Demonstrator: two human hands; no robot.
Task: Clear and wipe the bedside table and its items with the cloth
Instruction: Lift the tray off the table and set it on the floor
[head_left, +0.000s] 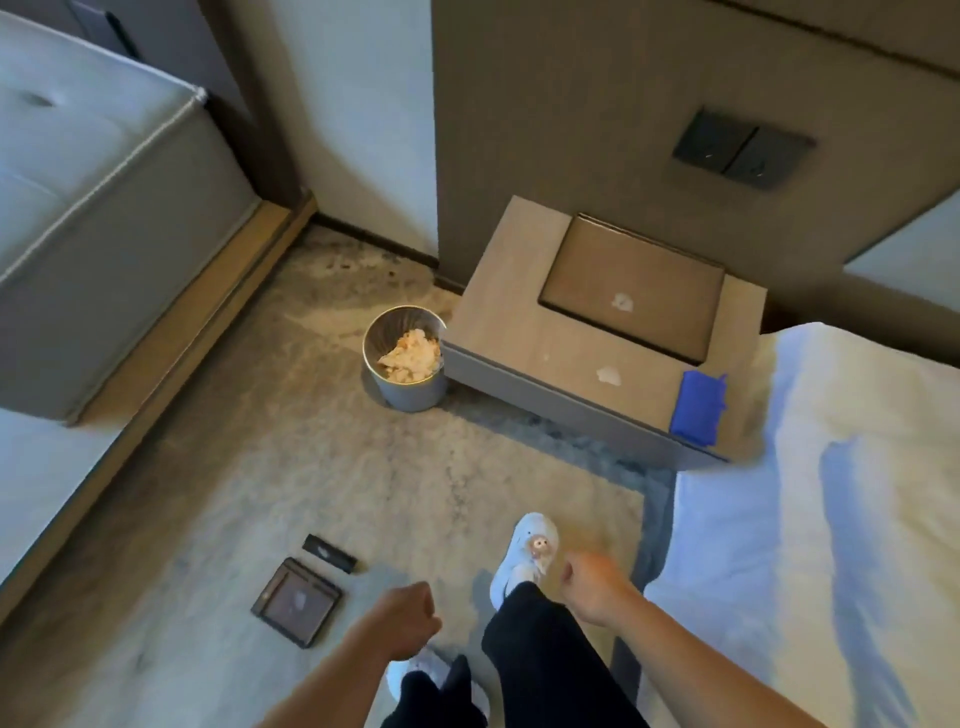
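Note:
The beige bedside table (498, 312) stands against the wall panel beside the bed. A brown tray (587, 270) lies on its back half with a white paper scrap (622, 302) on it. Another crumpled white scrap (609, 375) lies near the table's front edge. A folded blue cloth (697, 409) rests on the front right corner. My left hand (408, 613) and my right hand (592, 584) hang low over the carpet, well short of the table, both curled into loose fists with nothing in them.
A grey waste bin (410, 387) holding crumpled paper stands on the carpet left of the table. A dark square tray (297, 603) and a dark flat bar (330, 553) lie on the carpet at lower left. The white bed (831, 493) fills the right; a grey sofa (104, 234) the left.

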